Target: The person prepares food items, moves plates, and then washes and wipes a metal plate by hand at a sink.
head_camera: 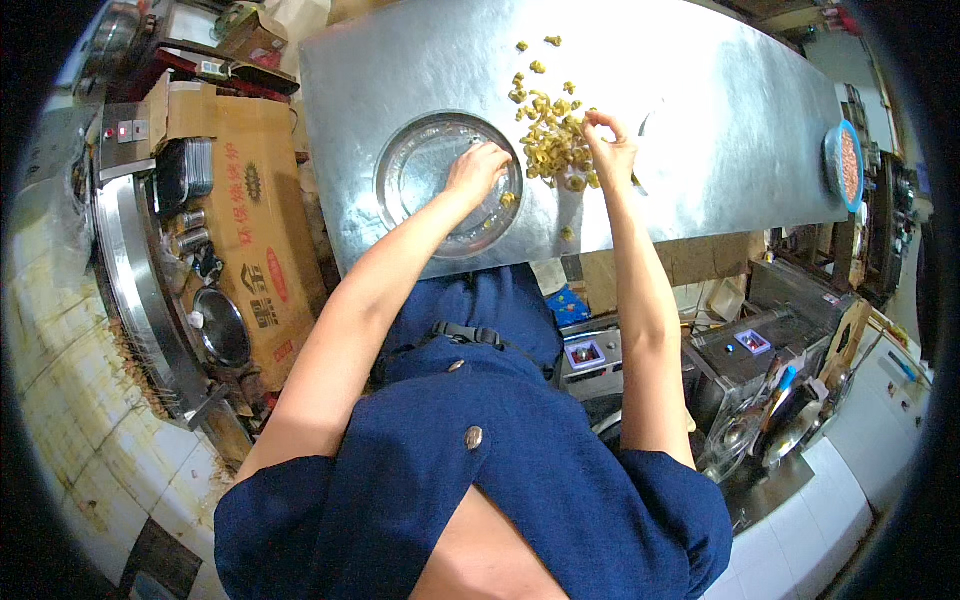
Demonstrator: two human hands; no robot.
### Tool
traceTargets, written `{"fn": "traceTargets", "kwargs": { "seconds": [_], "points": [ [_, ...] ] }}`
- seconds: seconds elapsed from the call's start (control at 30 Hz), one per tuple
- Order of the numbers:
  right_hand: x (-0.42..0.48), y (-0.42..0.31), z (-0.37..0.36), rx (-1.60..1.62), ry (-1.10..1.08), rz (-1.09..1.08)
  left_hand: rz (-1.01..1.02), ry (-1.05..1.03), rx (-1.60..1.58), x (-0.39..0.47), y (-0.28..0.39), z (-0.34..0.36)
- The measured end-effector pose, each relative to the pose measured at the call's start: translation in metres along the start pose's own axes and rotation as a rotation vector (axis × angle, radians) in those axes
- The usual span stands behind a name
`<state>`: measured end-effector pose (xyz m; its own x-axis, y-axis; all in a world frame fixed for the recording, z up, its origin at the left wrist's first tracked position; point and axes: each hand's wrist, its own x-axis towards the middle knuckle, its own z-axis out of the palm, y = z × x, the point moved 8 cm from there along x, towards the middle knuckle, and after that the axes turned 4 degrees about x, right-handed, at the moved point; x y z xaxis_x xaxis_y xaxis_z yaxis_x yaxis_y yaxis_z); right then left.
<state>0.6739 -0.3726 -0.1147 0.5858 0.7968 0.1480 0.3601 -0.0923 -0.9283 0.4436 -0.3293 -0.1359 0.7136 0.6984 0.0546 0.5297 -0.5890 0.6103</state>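
A heap of small yellow-green food pieces [551, 139] lies on the metal tabletop, with several strays around it. My right hand [613, 150] is at the heap's right edge, thumb and forefinger bent towards each other in a ring. Whether a piece sits between those fingertips is too small to tell. To the left, a round, shallow metal tray [409, 180] rests near the table's front edge. My left hand [478, 171] hangs over its right half, fingers curled downward and their tips partly hidden. One yellow-green piece [508, 199] is in the tray beside that hand.
On the metal table [705, 150], a dark thin object [643, 124] lies right of my right hand. A blue-rimmed basin [846, 166] of small pinkish-brown items stands at the far right end. A large cardboard box [259, 225] is left of the table; metal kitchen equipment [757, 330] is below right.
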Motion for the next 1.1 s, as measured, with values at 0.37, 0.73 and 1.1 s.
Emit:
{"fn": "traceTargets", "kwargs": {
  "seconds": [0.37, 0.73, 1.1],
  "points": [
    [-0.160, 0.069, -0.054, 0.735, 0.156, 0.759, -0.254, 0.100, -0.329, -0.039, -0.023, -0.010],
    [-0.144, 0.064, -0.010, -0.150, 0.036, 0.395, -0.566, 0.106, -0.547, -0.111, -0.040, -0.009],
    [-0.167, 0.056, -0.001, 0.403, 0.067, 0.800, -0.211, 0.084, -0.204, -0.050, 0.007, 0.030]
  ]
}}
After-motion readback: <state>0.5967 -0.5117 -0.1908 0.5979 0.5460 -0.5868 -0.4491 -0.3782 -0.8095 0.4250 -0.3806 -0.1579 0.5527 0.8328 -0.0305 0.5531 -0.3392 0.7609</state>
